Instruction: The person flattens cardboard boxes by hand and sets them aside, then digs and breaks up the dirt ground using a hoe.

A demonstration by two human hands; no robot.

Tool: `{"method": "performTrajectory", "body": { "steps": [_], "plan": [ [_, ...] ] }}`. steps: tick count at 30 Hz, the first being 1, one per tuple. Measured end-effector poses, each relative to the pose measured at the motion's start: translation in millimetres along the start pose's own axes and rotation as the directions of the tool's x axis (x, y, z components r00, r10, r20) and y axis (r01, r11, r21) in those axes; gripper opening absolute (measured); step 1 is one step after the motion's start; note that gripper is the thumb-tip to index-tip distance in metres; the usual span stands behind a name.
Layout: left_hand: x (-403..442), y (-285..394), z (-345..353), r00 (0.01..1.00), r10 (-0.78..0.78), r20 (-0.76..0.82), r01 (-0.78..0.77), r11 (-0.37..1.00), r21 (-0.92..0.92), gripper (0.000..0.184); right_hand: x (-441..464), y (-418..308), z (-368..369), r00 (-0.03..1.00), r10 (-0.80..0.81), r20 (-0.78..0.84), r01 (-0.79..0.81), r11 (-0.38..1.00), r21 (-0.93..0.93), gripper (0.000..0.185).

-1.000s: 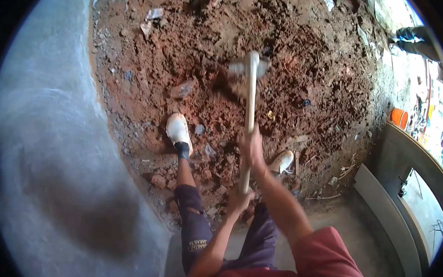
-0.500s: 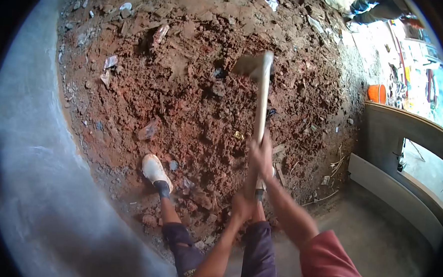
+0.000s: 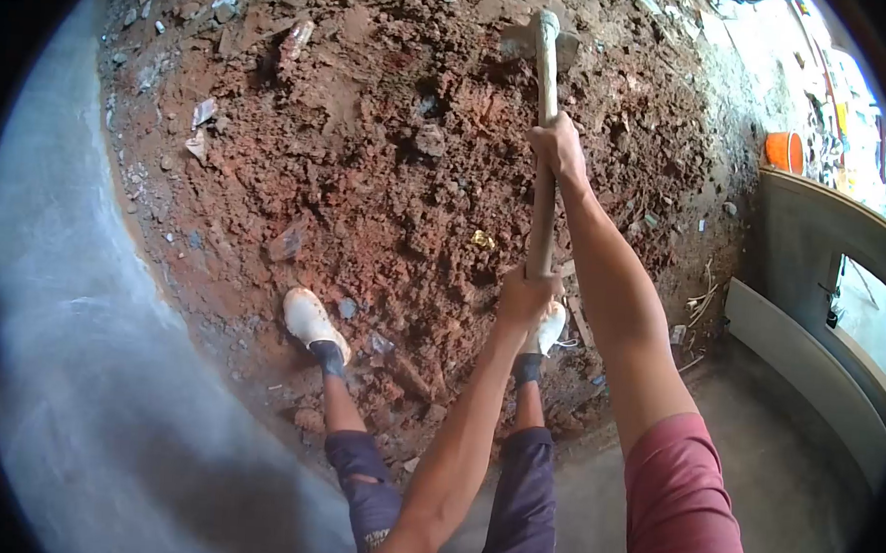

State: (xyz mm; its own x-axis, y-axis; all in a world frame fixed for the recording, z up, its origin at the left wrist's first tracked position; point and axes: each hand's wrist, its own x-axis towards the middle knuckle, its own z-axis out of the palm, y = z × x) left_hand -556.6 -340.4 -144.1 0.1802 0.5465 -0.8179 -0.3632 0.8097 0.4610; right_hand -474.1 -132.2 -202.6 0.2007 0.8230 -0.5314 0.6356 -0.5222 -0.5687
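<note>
A hoe (image 3: 547, 77) is being held out over the churned reddish soil (image 3: 378, 173), its wooden handle (image 3: 543, 222) being gripped by both hands. The right hand's (image 3: 562, 148) grip is being closed around the handle nearer the blade (image 3: 567, 50); the left hand's (image 3: 527, 296) grip is being wrapped around its lower end. Whether soil is being touched by the blade cannot be told. White shoes (image 3: 311, 317) are being worn, with the soil being bordered by a grey concrete surface (image 3: 72, 287) at left. An orange bucket (image 3: 783, 151) is being seen at right.
</note>
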Motion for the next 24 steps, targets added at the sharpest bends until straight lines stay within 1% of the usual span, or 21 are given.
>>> {"method": "performTrajectory", "body": {
  "steps": [1, 2, 3, 5, 7, 9, 11, 13, 14, 15, 16, 17, 19, 21, 22, 23, 24],
  "plan": [
    [-14, 3, -1, 0.998, -0.041, -0.043, 0.04, 0.999, -0.035, 0.014, 2, -4, 2, 0.999, -0.014, 0.029, 0.015, 1.0, -0.027, 0.03],
    [-23, -9, -9, 0.998, -0.058, -0.014, 0.058, 0.998, -0.032, 0.019, -17, -10, 6, 0.991, 0.102, 0.082, -0.108, 0.991, 0.078, 0.032],
    [-36, -17, -17, 0.998, -0.06, -0.014, 0.059, 0.998, -0.024, 0.019, -23, 13, 21, 0.998, 0.0, 0.067, -0.025, 0.924, 0.383, 0.036],
    [-59, -27, -33, 0.994, -0.085, -0.064, 0.088, 0.994, 0.057, 0.018, -32, 51, 43, 0.996, -0.077, 0.043, 0.052, 0.905, 0.422, 0.04],
    [-83, -42, -43, 0.994, -0.06, -0.087, 0.07, 0.991, 0.115, 0.018, -71, 45, 44, 0.985, 0.16, 0.071, -0.173, 0.953, 0.25, 0.041],
    [-117, -72, -48, 0.981, 0.035, -0.193, 0.052, 0.904, 0.424, 0.021, -125, 52, 36, 0.966, 0.208, 0.154, -0.251, 0.898, 0.361, 0.045],
    [-164, -91, -42, 0.956, 0.08, -0.281, 0.099, 0.816, 0.569, 0.024, -176, 63, 31, 0.963, 0.215, 0.161, -0.254, 0.925, 0.282, 0.048],
    [-215, -129, -45, 0.984, -0.001, -0.18, 0.085, 0.886, 0.455, 0.036, -233, 73, 25, 0.931, 0.266, 0.248, -0.324, 0.917, 0.234, 0.051],
    [-235, -139, -43, 0.984, -0.011, -0.179, 0.093, 0.884, 0.459, 0.036, -255, 98, 33, 0.942, 0.23, 0.245, -0.287, 0.93, 0.231, 0.053],
    [-246, -148, -37, 0.97, -0.169, -0.177, 0.228, 0.886, 0.404, 0.035, -265, 122, 39, 0.955, 0.183, 0.234, -0.237, 0.944, 0.229, 0.055],
    [-244, -151, -32, 0.935, -0.314, -0.162, 0.352, 0.868, 0.35, 0.033, -270, 117, 32, 0.957, 0.195, 0.215, -0.243, 0.943, 0.228, 0.058],
    [-232, -140, -27, 0.942, -0.301, -0.152, 0.336, 0.873, 0.353, 0.033, -258, 109, 23, 0.962, 0.184, 0.202, -0.229, 0.946, 0.23, 0.058],
    [-199, -99, -14, 0.984, -0.112, -0.141, 0.165, 0.875, 0.455, 0.031, -226, 92, 4, 0.977, 0.175, 0.119, -0.207, 0.906, 0.37, 0.062],
    [-130, -80, -13, 0.991, 0.126, -0.046, -0.09, 0.882, 0.462, 0.028, -169, 35, -27, 0.997, 0.079, 0.011, -0.077, 0.909, 0.409, 0.062],
    [-90, -67, -13, 0.97, 0.242, 0.015, -0.222, 0.86, 0.46, 0.027, -134, 23, -37, 0.995, -0.074, -0.064, 0.096, 0.879, 0.468, 0.052],
    [-55, -41, -11, 0.99, 0.129, 0.061, -0.142, 0.856, 0.498, 0.031, -102, 3, -48, 0.989, -0.088, -0.116, 0.133, 0.869, 0.478, 0.041],
    [-31, 0, -4, 0.982, 0.172, 0.082, -0.188, 0.816, 0.547, 0.028, -60, 0, -53, 0.969, -0.126, -0.213, 0.207, 0.886, 0.415, 0.034]
  ]
}}
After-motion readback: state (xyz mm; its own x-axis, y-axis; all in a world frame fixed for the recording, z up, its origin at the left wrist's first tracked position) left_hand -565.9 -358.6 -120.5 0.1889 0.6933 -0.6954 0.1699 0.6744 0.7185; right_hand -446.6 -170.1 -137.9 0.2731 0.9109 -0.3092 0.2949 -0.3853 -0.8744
